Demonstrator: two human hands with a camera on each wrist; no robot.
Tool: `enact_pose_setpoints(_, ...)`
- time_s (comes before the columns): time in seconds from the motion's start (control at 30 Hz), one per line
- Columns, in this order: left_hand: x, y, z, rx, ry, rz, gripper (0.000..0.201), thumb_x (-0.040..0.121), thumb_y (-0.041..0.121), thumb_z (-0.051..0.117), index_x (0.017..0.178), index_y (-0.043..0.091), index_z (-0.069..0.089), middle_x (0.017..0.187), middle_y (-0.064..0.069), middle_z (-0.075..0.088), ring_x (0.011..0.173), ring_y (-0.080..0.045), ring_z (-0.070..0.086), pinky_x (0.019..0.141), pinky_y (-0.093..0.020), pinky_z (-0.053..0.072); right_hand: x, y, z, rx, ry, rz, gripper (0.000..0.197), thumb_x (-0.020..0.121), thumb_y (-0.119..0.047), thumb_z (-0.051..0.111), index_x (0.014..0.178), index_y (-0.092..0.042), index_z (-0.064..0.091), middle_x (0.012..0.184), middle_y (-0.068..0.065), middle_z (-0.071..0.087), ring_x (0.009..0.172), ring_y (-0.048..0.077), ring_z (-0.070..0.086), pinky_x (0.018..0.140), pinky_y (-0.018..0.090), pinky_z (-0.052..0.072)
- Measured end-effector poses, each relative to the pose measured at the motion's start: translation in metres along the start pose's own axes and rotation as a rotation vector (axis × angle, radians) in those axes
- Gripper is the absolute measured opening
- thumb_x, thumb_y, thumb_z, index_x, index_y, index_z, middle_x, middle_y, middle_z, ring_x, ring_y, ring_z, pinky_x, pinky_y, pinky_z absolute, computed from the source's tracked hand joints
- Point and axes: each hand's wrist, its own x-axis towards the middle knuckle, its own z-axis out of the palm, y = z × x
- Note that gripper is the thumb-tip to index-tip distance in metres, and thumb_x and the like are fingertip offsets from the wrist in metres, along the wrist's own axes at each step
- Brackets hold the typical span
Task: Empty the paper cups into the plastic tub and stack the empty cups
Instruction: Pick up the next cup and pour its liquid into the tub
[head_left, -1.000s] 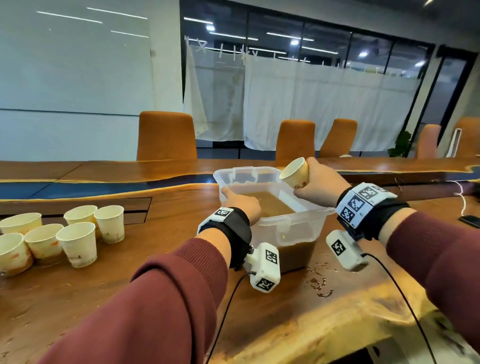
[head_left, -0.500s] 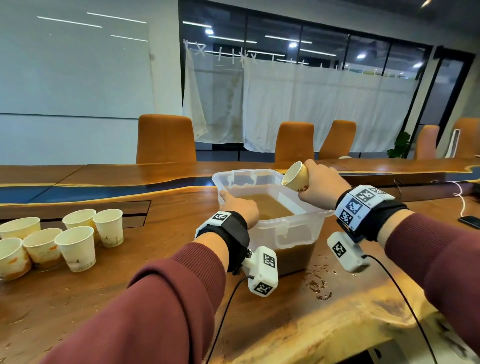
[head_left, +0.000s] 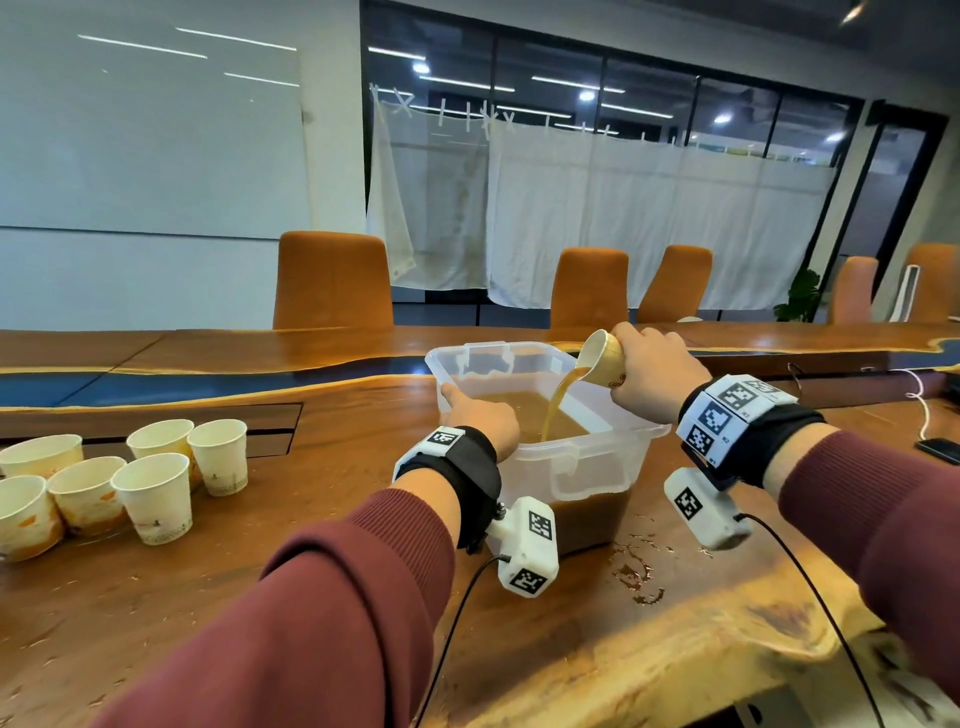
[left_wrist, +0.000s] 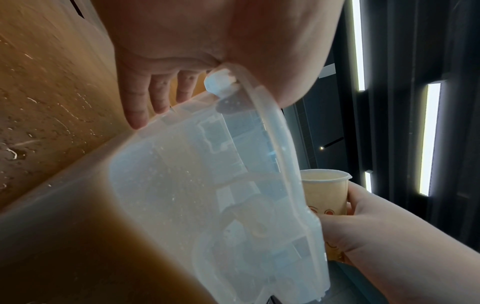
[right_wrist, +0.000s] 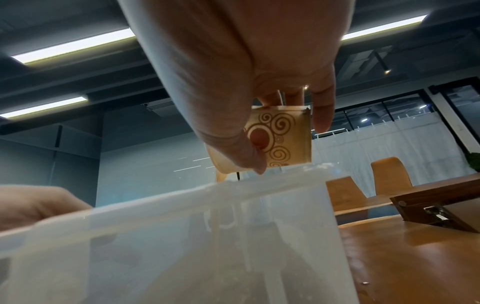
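A clear plastic tub (head_left: 597, 462) partly full of brown liquid stands on the wooden table. My right hand (head_left: 657, 376) grips a paper cup (head_left: 605, 358) tipped over the tub's far right side, and a brown stream pours from it into the tub. The right wrist view shows the cup (right_wrist: 281, 142) with swirl print between thumb and fingers, just above the tub rim (right_wrist: 233, 189). My left hand (head_left: 483, 413) holds the tub's near left rim, thumb inside and fingers (left_wrist: 137, 111) down the outer wall (left_wrist: 194, 164). The cup (left_wrist: 326, 195) shows beyond the rim.
Several paper cups (head_left: 150, 493) stand upright in a cluster at the table's left, some stained orange. Brown spill marks (head_left: 636, 571) lie on the wood by the tub's near right corner. A phone (head_left: 940, 449) and white cable lie at the far right. Orange chairs (head_left: 332, 280) line the far side.
My right hand has tipped the cup further down over the tub, and liquid now streams out. My left hand stays on the tub rim.
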Motion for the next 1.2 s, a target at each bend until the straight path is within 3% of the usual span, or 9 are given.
enact_pose_setpoints(0.1, -0.004, 0.000, -0.003, -0.011, -0.021, 0.028, 0.083, 0.100, 0.007, 0.043, 0.160, 0.013, -0.014, 0.160, -0.020, 0.025, 0.123, -0.033, 0.053, 0.103, -0.036, 0.046, 0.000, 0.001, 0.001, -0.004, 0.002, -0.007, 0.040, 0.090, -0.020, 0.067, 0.122, -0.024, 0.044, 0.120, 0.009, 0.055, 0.116, 0.036, 0.047, 0.096, 0.053, 0.047)
enact_pose_setpoints(0.17, -0.005, 0.000, -0.004, -0.022, -0.022, 0.056, 0.082, 0.099, 0.008, 0.046, 0.161, 0.014, -0.007, 0.155, -0.023, 0.033, 0.124, -0.036, 0.054, 0.105, -0.040, 0.046, 0.000, 0.001, 0.001, -0.012, 0.006, -0.008, 0.042, 0.090, -0.020, 0.067, 0.124, -0.024, 0.044, 0.121, 0.010, 0.055, 0.118, 0.036, 0.048, 0.098, 0.053, 0.047)
enact_pose_setpoints(0.27, -0.010, 0.002, -0.006, -0.097, -0.021, -0.005, 0.088, 0.098, 0.009, 0.047, 0.161, 0.025, -0.013, 0.143, -0.020, 0.046, 0.122, -0.035, 0.054, 0.100, -0.039, 0.047, -0.001, 0.002, 0.001, -0.024, 0.008, -0.006, 0.042, 0.091, -0.018, 0.066, 0.126, -0.023, 0.044, 0.123, 0.010, 0.054, 0.120, 0.037, 0.047, 0.100, 0.054, 0.047)
enact_pose_setpoints(0.4, -0.010, -0.002, -0.005, -0.068, 0.001, 0.065, 0.082, 0.096, 0.011, 0.051, 0.161, 0.015, 0.002, 0.144, -0.022, 0.047, 0.123, -0.039, 0.056, 0.104, -0.044, 0.048, -0.001, 0.003, -0.001, -0.036, 0.014, -0.010, 0.040, 0.092, -0.016, 0.063, 0.126, -0.022, 0.043, 0.124, 0.011, 0.053, 0.122, 0.038, 0.045, 0.101, 0.055, 0.046)
enact_pose_setpoints(0.53, -0.020, 0.006, -0.009, -0.097, -0.038, -0.022, 0.086, 0.099, 0.011, 0.045, 0.161, 0.026, -0.013, 0.147, -0.018, 0.042, 0.125, -0.035, 0.052, 0.098, -0.037, 0.045, -0.001, 0.004, -0.003, -0.040, 0.020, -0.008, 0.041, 0.092, -0.015, 0.062, 0.128, -0.022, 0.043, 0.125, 0.010, 0.053, 0.123, 0.038, 0.044, 0.101, 0.055, 0.046)
enact_pose_setpoints(0.7, -0.023, 0.005, -0.009, -0.103, -0.011, 0.005, 0.086, 0.097, 0.010, 0.049, 0.162, 0.022, -0.007, 0.148, -0.020, 0.044, 0.124, -0.035, 0.055, 0.094, -0.038, 0.046, -0.001, 0.007, -0.005, -0.054, 0.032, -0.016, 0.041, 0.093, -0.014, 0.059, 0.129, -0.022, 0.043, 0.125, 0.011, 0.052, 0.123, 0.039, 0.043, 0.095, 0.053, 0.045)
enact_pose_setpoints(0.87, -0.032, 0.009, -0.013, -0.110, -0.017, -0.038, 0.088, 0.099, 0.011, 0.048, 0.161, 0.027, -0.012, 0.155, -0.019, 0.037, 0.128, -0.034, 0.052, 0.090, -0.035, 0.043, -0.001, 0.009, -0.005, -0.086, 0.059, -0.030, 0.041, 0.093, -0.014, 0.062, 0.128, -0.023, 0.043, 0.123, 0.010, 0.052, 0.120, 0.037, 0.044, 0.093, 0.052, 0.045)
enact_pose_setpoints(1.2, -0.037, 0.009, -0.014, -0.169, -0.017, -0.046, 0.088, 0.099, 0.011, 0.048, 0.161, 0.030, -0.010, 0.158, -0.018, 0.033, 0.136, -0.036, 0.047, 0.108, -0.041, 0.043, -0.002, 0.004, -0.001, -0.167, 0.151, -0.097, 0.043, 0.091, -0.010, 0.060, 0.129, -0.024, 0.044, 0.121, 0.010, 0.049, 0.119, 0.037, 0.042, 0.093, 0.053, 0.045)
